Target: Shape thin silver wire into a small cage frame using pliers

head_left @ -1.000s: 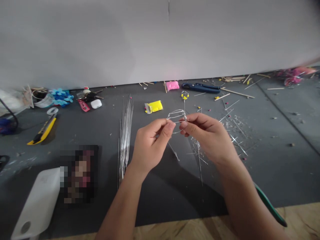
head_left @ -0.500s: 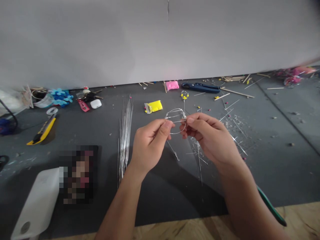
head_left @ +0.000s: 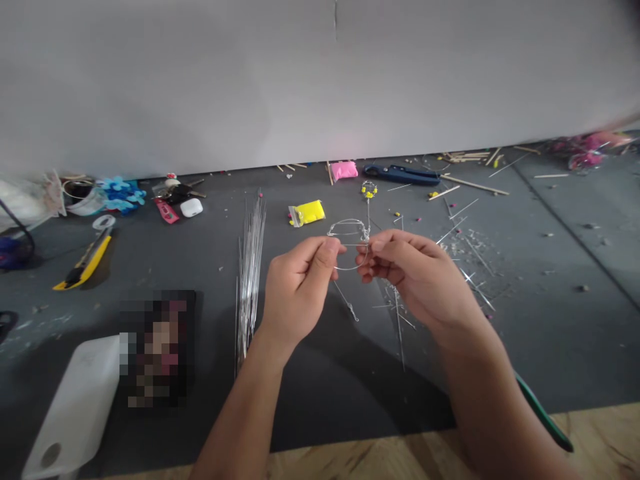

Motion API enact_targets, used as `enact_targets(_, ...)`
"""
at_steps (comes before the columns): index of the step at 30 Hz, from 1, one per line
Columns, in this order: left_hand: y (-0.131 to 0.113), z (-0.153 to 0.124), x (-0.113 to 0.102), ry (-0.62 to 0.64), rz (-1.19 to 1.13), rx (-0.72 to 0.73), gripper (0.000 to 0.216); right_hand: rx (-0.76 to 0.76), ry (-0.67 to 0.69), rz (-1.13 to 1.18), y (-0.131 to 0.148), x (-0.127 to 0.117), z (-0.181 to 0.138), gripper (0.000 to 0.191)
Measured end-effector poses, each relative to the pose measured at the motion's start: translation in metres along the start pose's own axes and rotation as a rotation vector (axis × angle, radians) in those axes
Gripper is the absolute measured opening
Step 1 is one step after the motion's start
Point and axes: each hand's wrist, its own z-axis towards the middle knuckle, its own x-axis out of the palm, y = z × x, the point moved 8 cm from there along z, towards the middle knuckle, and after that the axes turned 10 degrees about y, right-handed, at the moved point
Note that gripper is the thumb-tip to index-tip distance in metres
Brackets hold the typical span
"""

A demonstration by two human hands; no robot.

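Dark, matte bench (head_left: 350, 413) is spread under both hands. Wire frame (head_left: 353, 245) is held up btwn them, pinched at one side by L hand (head_left: 303, 287), at the other by R hand (head_left: 417, 273), thumb vs. fingers. Straight, shiny wire bundle (head_left: 251, 260) is laid just left of L hand, prob. unused. Frame is thin, silvery, rounded, w/ cross-strands; upper corners already twisted, lower strands apparently not yet secured. Yellow plastic packet (head_left: 309, 213) is set beyond L hand; yellow-dotted wire piece (head_left: 369, 192), seemingly finished, beyond R hand.
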Motion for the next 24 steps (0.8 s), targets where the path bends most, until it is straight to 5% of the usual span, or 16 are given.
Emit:
enact_targets(6, 0.003, 0.001, 0.001, 0.027, -0.051, 0.005, 0.027, 0.014, 0.061, 0.057, -0.002, 0.003, 0.001, 0.019)
enact_targets(17, 0.017, 0.004, 0.012, 0.171, -0.488, -0.093, 0.024, 0.089, 0.275, 0.229, -0.010, 0.016, 0.000, 0.015)
enact_targets(24, 0.014, 0.003, 0.013, 0.129, -0.469, -0.076, 0.022, 0.072, 0.205, 0.203, -0.008, 0.011, 0.002, 0.018)
